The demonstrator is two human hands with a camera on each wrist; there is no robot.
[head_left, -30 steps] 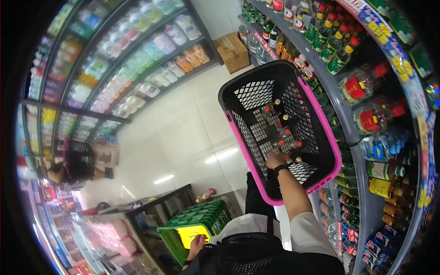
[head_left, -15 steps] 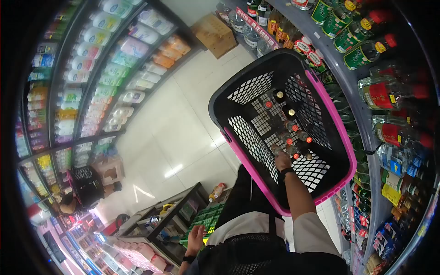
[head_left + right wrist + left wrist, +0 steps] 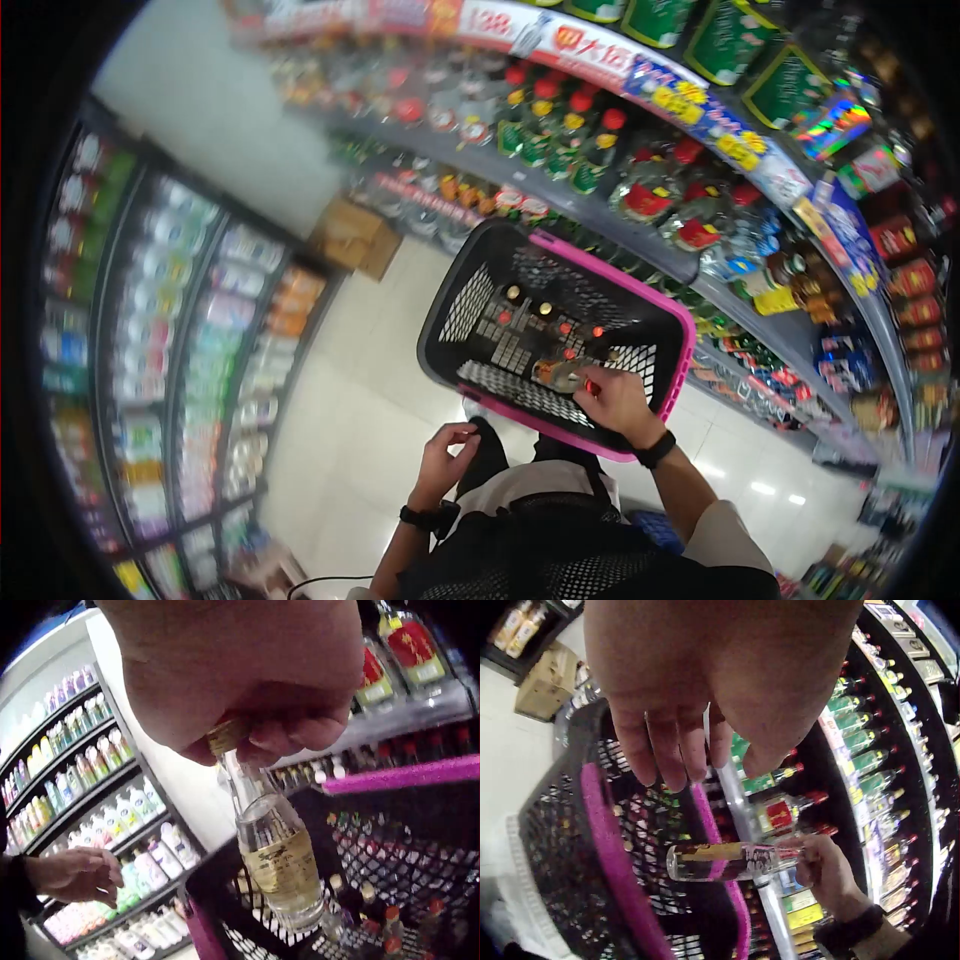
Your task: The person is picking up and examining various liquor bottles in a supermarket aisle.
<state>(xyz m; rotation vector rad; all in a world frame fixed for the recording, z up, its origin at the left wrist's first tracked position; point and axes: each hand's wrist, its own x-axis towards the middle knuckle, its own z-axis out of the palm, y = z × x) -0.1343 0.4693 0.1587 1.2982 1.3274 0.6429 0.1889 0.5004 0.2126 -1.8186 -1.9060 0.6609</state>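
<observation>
In the head view my right hand (image 3: 618,408) is over the near right part of a black shopping basket (image 3: 680,320) with pink handles. It pinches a clear glass bottle (image 3: 279,859) by the capped neck; the bottle has a gold label and hangs tilted over the basket in the right wrist view. Several small bottles with red or gold caps (image 3: 392,913) stand inside on the basket's floor. My left hand (image 3: 443,460) is held near the basket's left front corner, fingers loosely bent, with nothing in it.
Shelves of bottles (image 3: 570,125) run along the far side and right, close to the basket. Shelves of white and coloured plastic bottles (image 3: 150,360) stand at the left. A cardboard box (image 3: 355,236) sits on the tiled floor (image 3: 345,400) between them.
My right hand has come up from inside the basket, lifting a bottle by its neck. The view has turned, and my left hand now shows closer to the basket.
</observation>
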